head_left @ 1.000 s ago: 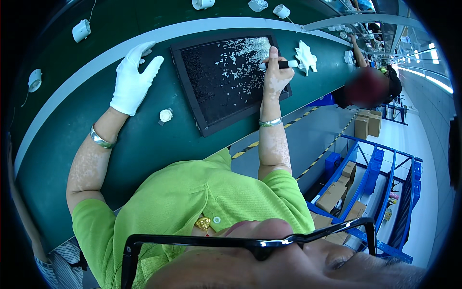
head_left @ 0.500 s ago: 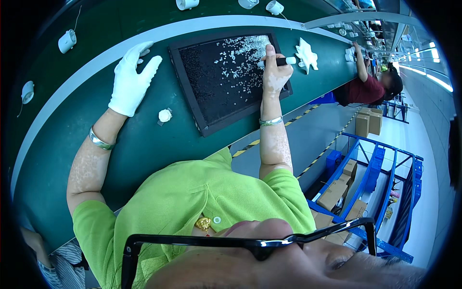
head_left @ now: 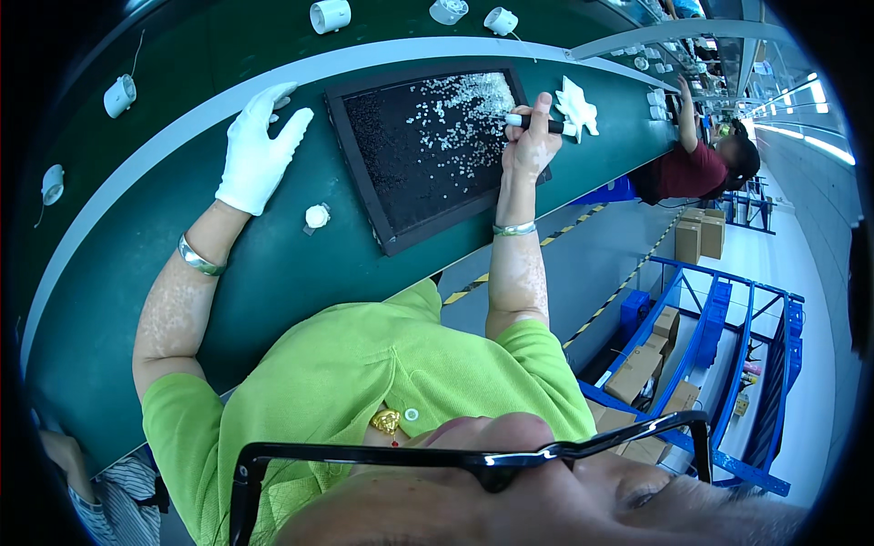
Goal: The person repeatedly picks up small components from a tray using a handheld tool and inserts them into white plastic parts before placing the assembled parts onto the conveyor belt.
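Note:
My right hand [head_left: 533, 146], bare, grips a black pen-shaped tool [head_left: 546, 125] with pale ends, over the right side of a black-framed tray [head_left: 398, 238]. Many tiny white pieces [head_left: 469, 114] lie in that tray, thickest at its far right corner, with small black pieces [head_left: 366, 127] along its left side. My left hand [head_left: 258, 150] wears a white glove. Its fingers are apart and it holds nothing, left of the tray above the green bench. A small round white part [head_left: 317, 217] with a grey tab sits between that hand and the tray.
A crumpled white glove-like item [head_left: 575, 107] lies right of the tray. Beyond the pale curved rail [head_left: 364, 52] are several white cylindrical parts [head_left: 330, 15], some with wires. A person in dark red [head_left: 687, 168] works farther along the bench. Blue shelving [head_left: 710, 318] holds boxes at right.
My right hand has shifted right with the pen-shaped tool, toward the tray's right edge. The white cylindrical parts beyond the rail have drifted left. My left hand stays almost in place.

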